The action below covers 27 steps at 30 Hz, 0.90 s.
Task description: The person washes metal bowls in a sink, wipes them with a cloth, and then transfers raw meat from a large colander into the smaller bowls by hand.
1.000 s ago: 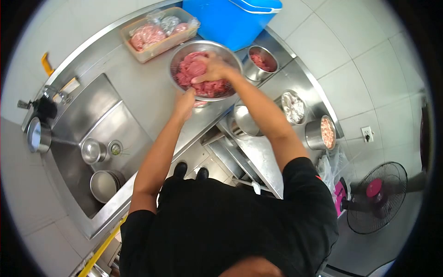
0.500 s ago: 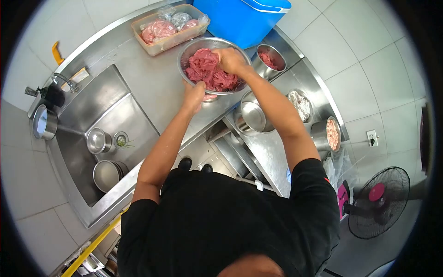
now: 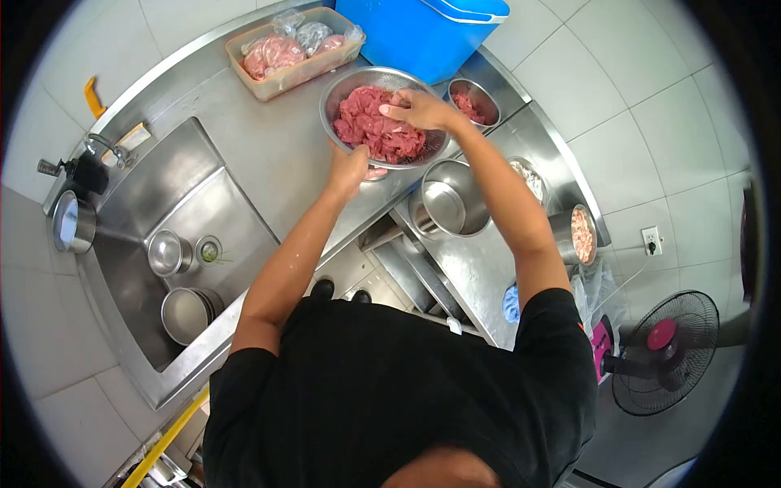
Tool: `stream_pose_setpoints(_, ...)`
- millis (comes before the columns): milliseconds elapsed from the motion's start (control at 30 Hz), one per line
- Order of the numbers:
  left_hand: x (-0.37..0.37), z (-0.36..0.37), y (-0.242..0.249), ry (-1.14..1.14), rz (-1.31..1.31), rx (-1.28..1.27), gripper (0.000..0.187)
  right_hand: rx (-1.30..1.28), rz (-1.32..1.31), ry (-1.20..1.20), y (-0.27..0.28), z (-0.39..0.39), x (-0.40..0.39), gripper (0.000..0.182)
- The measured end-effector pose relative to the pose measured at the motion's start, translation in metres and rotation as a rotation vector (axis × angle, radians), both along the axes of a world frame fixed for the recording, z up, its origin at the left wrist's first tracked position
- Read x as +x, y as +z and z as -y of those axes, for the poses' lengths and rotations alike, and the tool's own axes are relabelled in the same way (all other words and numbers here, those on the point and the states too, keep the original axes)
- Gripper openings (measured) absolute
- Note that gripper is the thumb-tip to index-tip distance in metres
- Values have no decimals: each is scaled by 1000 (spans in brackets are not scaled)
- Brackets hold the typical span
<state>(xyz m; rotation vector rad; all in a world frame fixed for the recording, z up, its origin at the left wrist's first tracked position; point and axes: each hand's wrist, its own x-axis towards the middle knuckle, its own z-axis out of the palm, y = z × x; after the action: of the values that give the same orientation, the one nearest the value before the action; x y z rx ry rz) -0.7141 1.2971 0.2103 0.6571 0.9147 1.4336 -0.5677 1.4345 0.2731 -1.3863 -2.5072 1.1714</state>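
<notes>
Raw red meat strips (image 3: 370, 122) lie heaped in a perforated steel colander (image 3: 435, 146) above the counter. My left hand (image 3: 350, 169) grips the colander's near rim, its thumb on top and its fingers partly hidden beneath. Over the right part of the meat is my right hand (image 3: 421, 110), with thumb and fingers apart at the heap's surface and no piece visibly held. Just right of the colander stands a steel pot (image 3: 486, 99) with more red meat in it. A bare-bottomed steel pot (image 3: 446, 203) sits below my right forearm.
A plastic tub (image 3: 297, 75) of bagged meat and a blue cooler (image 3: 423, 41) stand behind. Left is the sink (image 3: 232, 211) with several bowls. Toward the right are a pot of pale chopped pieces (image 3: 582, 236), a blue cloth (image 3: 511, 303) and a fan (image 3: 667, 350).
My right hand has loosened from the meat and lifted slightly, its thumb now showing apart from the fingers. My left hand and the colander have shifted slightly right in view.
</notes>
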Motion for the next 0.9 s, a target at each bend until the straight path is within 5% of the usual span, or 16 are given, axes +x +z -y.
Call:
stream_pose_setpoints(67,-1,5,8,-5,-9,-11,68,417,231,-26,-4,16,-8,73)
stream_pose_setpoints(200,-2,3,6,-18,-28,-59,66,650,336,-76,-33,42,-26,67)
stream_pose_setpoints(500,-12,0,4,-43,-82,-110,65,570,56,-101,-16,22,-16,37)
stream_pose_setpoints(633,-16,-1,8,-97,-139,-148,62,499,28,44,3,3,-12,47)
stream_pose_setpoints(700,-17,-1,10,-111,-130,-147,62,103,-30,230,24,1,-15,68)
stream_pose_setpoints(733,-17,-1,9,-116,-123,-139,61,-126,58,135,40,6,-25,87)
stream_pose_setpoints(767,-17,-2,7,-132,-123,-147,61,-134,56,120,33,6,-31,87)
stream_pose_setpoints(833,-13,-2,0,-50,-118,-137,60,333,238,99,15,3,-45,92)
stream_pose_setpoints(900,-13,5,7,-94,-116,-118,57,524,324,80,-29,-1,-55,88)
